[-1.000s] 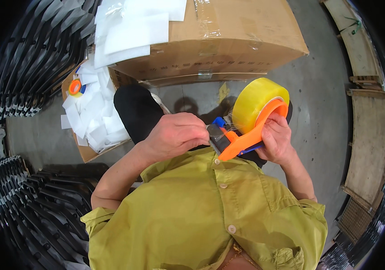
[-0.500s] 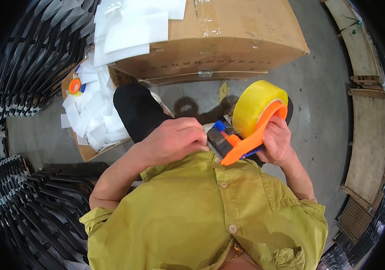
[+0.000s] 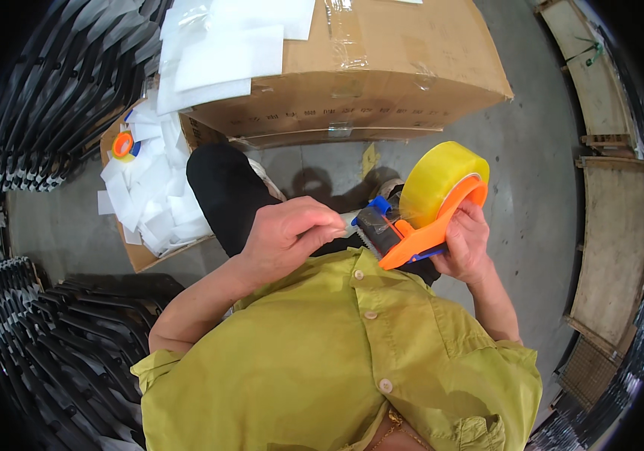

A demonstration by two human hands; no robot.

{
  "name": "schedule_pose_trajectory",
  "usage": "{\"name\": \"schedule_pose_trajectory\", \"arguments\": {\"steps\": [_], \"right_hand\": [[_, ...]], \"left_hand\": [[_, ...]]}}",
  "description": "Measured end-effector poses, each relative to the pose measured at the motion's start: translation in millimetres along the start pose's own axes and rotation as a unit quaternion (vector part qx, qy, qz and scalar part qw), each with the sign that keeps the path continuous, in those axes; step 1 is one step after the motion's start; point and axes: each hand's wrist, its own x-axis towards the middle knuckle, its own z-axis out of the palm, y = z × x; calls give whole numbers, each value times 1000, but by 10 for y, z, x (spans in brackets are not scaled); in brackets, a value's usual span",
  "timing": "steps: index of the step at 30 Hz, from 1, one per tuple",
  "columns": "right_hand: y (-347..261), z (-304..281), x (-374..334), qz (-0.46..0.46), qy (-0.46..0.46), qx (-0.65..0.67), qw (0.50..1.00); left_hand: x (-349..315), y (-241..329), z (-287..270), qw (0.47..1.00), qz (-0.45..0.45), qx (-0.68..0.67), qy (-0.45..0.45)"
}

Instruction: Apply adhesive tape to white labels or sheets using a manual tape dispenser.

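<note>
My right hand (image 3: 466, 242) grips an orange and blue tape dispenser (image 3: 412, 244) in front of my shirt. A thick yellowish roll of clear packing tape (image 3: 442, 177) sits on it. The dispenser's toothed cutting edge and dark roller face my left hand (image 3: 288, 234). With thumb and fingers pressed together, that hand pinches the tape's loose end (image 3: 350, 223), and a short pale strip runs from the fingertips to the dispenser. Part of the right fingers is hidden behind the orange body.
Ahead stands a large taped cardboard box (image 3: 404, 45) with white foam sheets (image 3: 231, 56) on top. An open carton (image 3: 143, 259) of foam sheets, with another tape dispenser (image 3: 122, 145) on them, is at left. Black metal frames (image 3: 89, 323) line the left; wooden panels (image 3: 611, 240) stand right.
The dispenser has shifted slightly right and turned a little. My left hand has risen slightly, and a short strip of tape now shows between it and the dispenser.
</note>
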Motion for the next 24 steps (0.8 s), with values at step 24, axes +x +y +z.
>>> {"name": "schedule_pose_trajectory", "arguments": {"steps": [24], "right_hand": [[9,-18,63,-59,-39,-72,995]], "left_hand": [[-81,57,231,985,-167,31,-34]]}}
